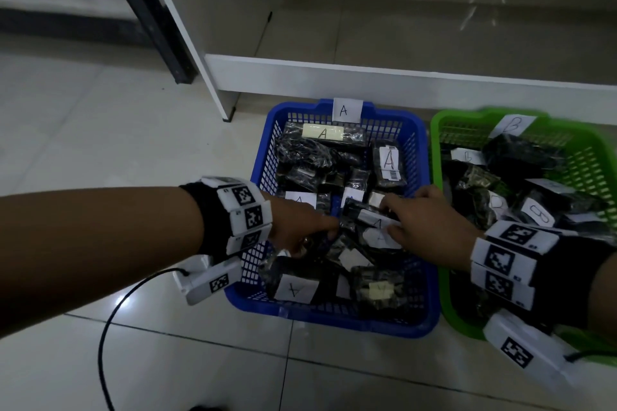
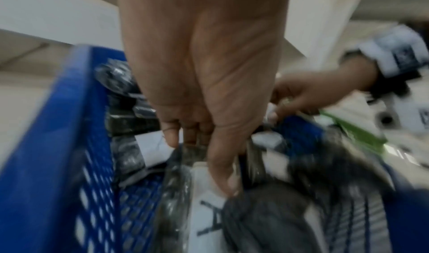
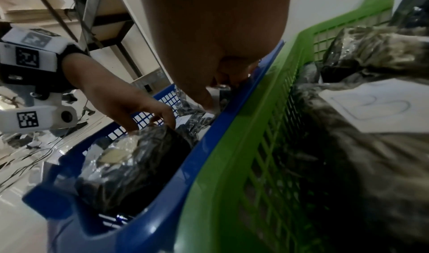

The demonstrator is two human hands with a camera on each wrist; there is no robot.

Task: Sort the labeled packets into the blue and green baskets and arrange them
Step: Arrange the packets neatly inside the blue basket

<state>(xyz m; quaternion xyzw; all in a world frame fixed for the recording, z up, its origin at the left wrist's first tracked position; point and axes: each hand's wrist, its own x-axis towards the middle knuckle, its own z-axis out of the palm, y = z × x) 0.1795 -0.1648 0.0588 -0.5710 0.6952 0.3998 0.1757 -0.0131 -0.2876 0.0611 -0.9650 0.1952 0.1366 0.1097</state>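
Note:
The blue basket (image 1: 263, 157), tagged A, holds several dark packets with white A labels. Beside it on the right, the green basket (image 1: 587, 150), tagged B, holds packets with B labels (image 1: 537, 213). Both hands reach into the blue basket. My left hand (image 1: 317, 233) curls over a dark packet by the near left wall, its thumb (image 2: 223, 176) pressed on that packet's white A label (image 2: 206, 211). My right hand (image 1: 390, 217) pinches an A-labelled packet (image 1: 364, 213) at the basket's middle. The fingertips of both hands are partly hidden among the packets.
The baskets stand side by side on a pale tiled floor, just in front of a white shelf base (image 1: 367, 77). A black cable (image 1: 110, 320) loops across the floor at the near left. A dark metal leg (image 1: 150, 10) stands at the far left.

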